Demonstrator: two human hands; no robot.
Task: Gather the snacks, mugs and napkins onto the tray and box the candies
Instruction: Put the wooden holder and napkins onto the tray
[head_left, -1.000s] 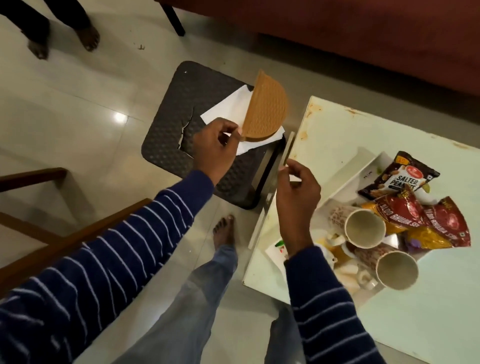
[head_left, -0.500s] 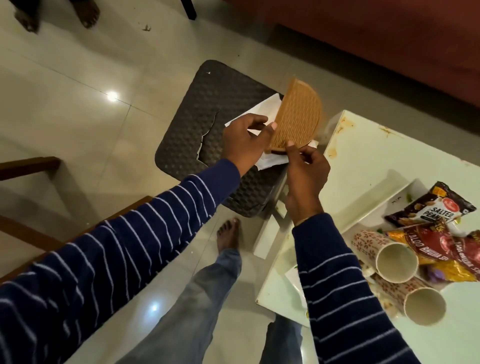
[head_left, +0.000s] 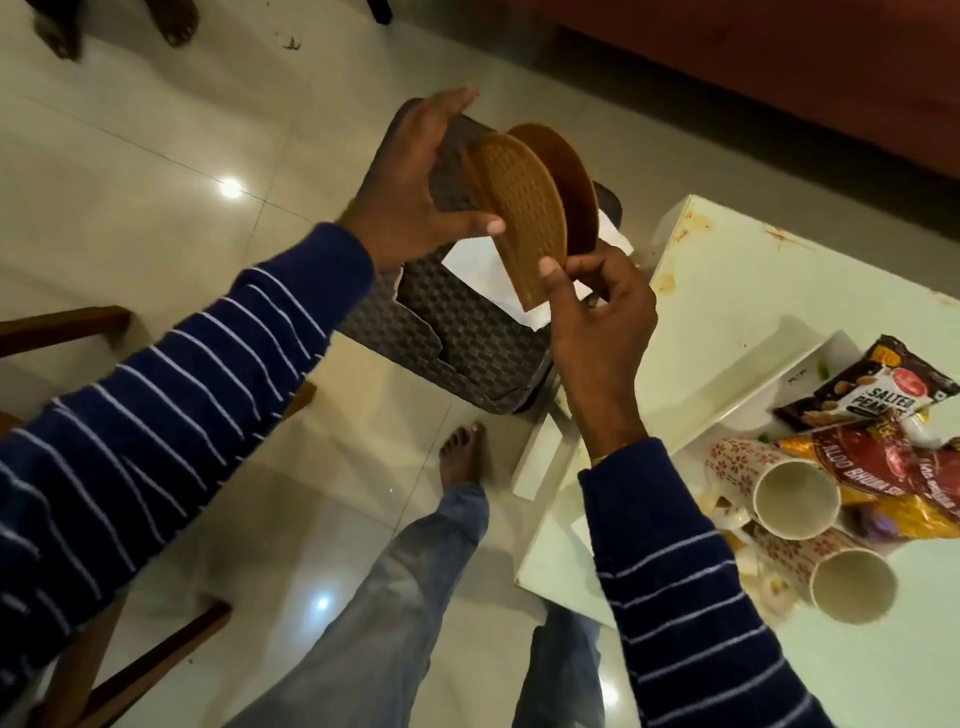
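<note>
A brown woven semicircular box (head_left: 519, 208) is held up over the dark stool, its two halves spread apart. My right hand (head_left: 597, 312) pinches its lower corner between thumb and fingers. My left hand (head_left: 415, 192) touches the front half with its thumb, fingers straight and spread. White napkins (head_left: 478, 265) lie on the stool under the box. On the white tray (head_left: 727, 405) at right lie two patterned mugs (head_left: 789, 493) on their sides and several snack packets (head_left: 872, 395). No candies can be seen.
The dark woven stool (head_left: 467, 343) stands left of the stained white table (head_left: 753, 270). Wooden chair parts (head_left: 62, 327) are at the left, a red sofa (head_left: 779, 62) behind. My legs and bare foot (head_left: 462, 452) are below; another person's feet (head_left: 176, 21) at top left.
The box has been lifted off the stool and its halves have spread apart. My right hand took its lower corner; my left hand let go and opened. The view shifted right.
</note>
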